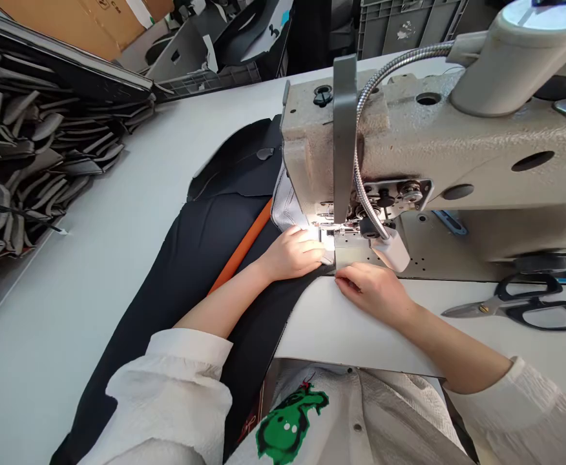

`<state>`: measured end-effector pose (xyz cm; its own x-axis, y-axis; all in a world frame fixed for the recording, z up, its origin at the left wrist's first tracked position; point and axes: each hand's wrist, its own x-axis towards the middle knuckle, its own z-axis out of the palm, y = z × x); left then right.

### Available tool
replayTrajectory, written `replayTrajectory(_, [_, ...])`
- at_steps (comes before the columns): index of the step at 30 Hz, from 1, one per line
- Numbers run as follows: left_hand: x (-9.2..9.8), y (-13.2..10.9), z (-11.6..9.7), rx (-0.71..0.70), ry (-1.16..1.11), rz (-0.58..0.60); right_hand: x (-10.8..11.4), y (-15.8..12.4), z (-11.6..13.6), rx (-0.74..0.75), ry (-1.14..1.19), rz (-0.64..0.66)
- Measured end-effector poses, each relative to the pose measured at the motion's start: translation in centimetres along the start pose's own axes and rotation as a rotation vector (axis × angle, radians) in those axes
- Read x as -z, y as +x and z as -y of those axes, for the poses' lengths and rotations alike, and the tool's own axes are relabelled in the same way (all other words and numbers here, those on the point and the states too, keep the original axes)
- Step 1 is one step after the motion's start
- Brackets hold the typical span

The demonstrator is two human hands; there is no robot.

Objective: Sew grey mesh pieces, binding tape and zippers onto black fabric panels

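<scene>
My left hand [296, 253] is closed, its bent fingers pressed together on the fabric just left of the presser foot area. My right hand [373, 289] is curled with the fingertips pinched at the edge of the dark fabric [167, 278], in front of the needle plate [355, 248]. A light grey lined piece [285, 200] lies on that fabric and runs under the head of the sewing machine [322, 142]. An orange strip [244, 248] crosses the dark fabric beneath my left forearm. The needle itself is hard to make out in the bright lamp light.
Black-handled scissors [518, 307] lie on the white table [132, 213] at the right. A flexible metal lamp hose [360, 129] curves down to the sewing area. Stacked dark pieces [45, 148] fill the left side. Grey crates [404, 29] stand behind the table.
</scene>
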<state>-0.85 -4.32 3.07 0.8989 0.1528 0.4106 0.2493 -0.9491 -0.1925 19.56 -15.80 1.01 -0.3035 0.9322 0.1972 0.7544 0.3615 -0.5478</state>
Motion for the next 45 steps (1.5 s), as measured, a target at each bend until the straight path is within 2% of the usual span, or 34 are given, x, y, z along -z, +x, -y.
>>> replayTrajectory(4, [-0.5, 0.6, 1.4, -0.026, -0.004, -0.07, -0.2, 0.2, 0.0, -0.012, -0.036, 0.005])
replayTrajectory(9, [-0.9, 1.3, 2.2, 0.02, -0.018, 0.004, -0.6, 1.1, 0.0, 0.013, -0.231, -0.073])
replayTrajectory(13, [-0.8, 1.5, 1.6, 0.041, 0.058, 0.029, -1.0, 2.2, -0.4, 0.01, -0.372, -0.049])
replayTrajectory(16, [-0.4, 1.3, 0.7, 0.12, 0.134, 0.073, -1.2, 2.6, -0.7, -0.031, -0.416, 0.014])
replayTrajectory(21, [0.8, 0.6, -0.1, 0.217, 0.226, 0.061, -0.9, 2.7, -0.2, -0.017, -0.471, 0.032])
replayTrajectory(25, [1.1, 1.0, -0.5, 0.233, 0.201, 0.06, -1.1, 3.1, -0.1, 0.004, -0.439, -0.009])
replayTrajectory(30, [-0.1, 1.8, -1.9, 0.321, 0.304, -0.062, -1.6, 4.3, -0.7, -0.005, -0.308, -0.115])
replayTrajectory(34, [-0.9, 1.3, -2.5, 0.361, 0.317, -0.128, -1.7, 4.4, -1.1, -0.059, -0.199, -0.202])
replayTrajectory(39, [-0.2, 0.6, -2.2, 0.356, 0.278, -0.035, -1.8, 4.0, -1.3, -0.067, -0.137, -0.207])
replayTrajectory(45, [0.8, 0.8, -2.3, 0.368, 0.263, 0.055, -1.8, 3.5, -1.5, -0.049, -0.193, -0.281])
